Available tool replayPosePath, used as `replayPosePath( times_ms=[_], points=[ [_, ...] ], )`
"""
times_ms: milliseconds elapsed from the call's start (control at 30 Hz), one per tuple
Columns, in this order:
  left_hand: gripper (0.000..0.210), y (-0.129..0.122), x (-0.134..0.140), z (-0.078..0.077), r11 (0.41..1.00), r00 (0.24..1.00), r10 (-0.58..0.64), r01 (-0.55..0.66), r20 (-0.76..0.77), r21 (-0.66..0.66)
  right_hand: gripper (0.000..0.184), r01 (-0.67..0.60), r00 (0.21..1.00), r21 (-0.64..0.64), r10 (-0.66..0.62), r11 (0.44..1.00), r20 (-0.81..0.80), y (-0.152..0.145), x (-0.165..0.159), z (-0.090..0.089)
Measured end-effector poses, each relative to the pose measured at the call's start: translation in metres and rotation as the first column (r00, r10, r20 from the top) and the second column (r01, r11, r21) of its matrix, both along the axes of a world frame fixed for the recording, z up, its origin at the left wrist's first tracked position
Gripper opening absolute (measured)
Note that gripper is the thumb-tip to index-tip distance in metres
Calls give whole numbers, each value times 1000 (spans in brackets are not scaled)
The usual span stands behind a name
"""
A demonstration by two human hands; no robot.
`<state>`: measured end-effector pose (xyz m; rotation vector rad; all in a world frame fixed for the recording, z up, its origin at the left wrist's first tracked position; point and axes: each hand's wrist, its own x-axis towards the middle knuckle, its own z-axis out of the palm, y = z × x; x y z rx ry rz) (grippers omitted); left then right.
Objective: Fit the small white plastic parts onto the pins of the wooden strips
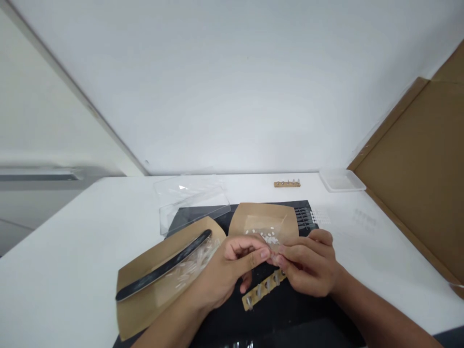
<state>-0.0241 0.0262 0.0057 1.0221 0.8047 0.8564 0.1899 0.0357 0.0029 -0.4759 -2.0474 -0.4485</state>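
My left hand (241,263) and my right hand (308,261) meet over the black mat. Thumb and fingers of each are pinched together on a small clear piece (274,257), mostly hidden by the fingertips. Just below them lies a tan strip (264,288) with several short upright posts. Behind the hands, a brown paper tray (261,212) holds small white oval pieces (270,238). Left of my left hand, a second brown tray (136,280) holds loose clear slivers like nail tips (192,266), and a long black nail file (163,266) rests across it.
A clear plastic box (194,208) stands at the back left. Dark comb-like sticks (304,218) and white dots on a clear sheet (319,216) lie right of the trays. Farther back are another post strip (287,183) and a shallow plastic tub (342,181). Cardboard (416,169) borders the right.
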Motion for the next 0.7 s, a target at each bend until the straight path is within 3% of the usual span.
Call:
replayPosePath(
  times_ms=[133,267,433,567,700],
  points=[
    [36,-1,1,-3,999,1000,1,0,27,-34,28,-1,999,-2,1,1000,-54,-2,-2,-3],
    [45,0,2,-2,998,999,40,-39,6,-40,25,11,996,-93,-19,996,-85,-1,-4,-4],
    [47,0,0,-1,993,986,101,-92,-129,69,25,0,996,-121,-11,993,-85,-1,-4,-2],
    [51,-4,1,1,982,955,93,-42,-283,183,24,-15,994,-158,-2,987,-107,-3,-5,2],
    [53,-8,2,5,978,947,67,1,-314,211,24,-22,993,-159,4,987,-115,-2,-4,1]
  ],
)
